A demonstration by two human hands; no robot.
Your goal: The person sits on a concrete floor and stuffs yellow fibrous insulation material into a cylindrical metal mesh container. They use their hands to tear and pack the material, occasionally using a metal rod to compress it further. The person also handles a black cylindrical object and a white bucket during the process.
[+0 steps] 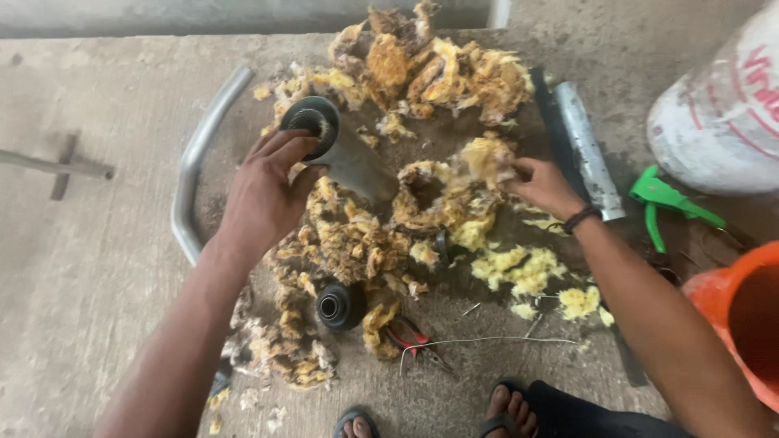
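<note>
My left hand (268, 191) grips a dark metal tube (341, 150) with a perforated round end, tilted over a heap of yellow-brown fibrous wadding (357, 239). My right hand (542, 185) pinches a tuft of the yellow wadding (485, 156) just above the heap. A black wristband sits on my right wrist. More wadding (430, 69) is piled at the far side, and loose yellow clumps (519, 268) lie under my right forearm.
A bent chrome pipe (195, 162) lies left, a perforated silver tube (588, 150) right. A black round cap (339, 306), red-handled pliers (414, 337) and a wire (487, 341) lie near my sandalled feet. A green tool (665, 199), white sack (718, 122) and orange bucket (734, 312) stand right.
</note>
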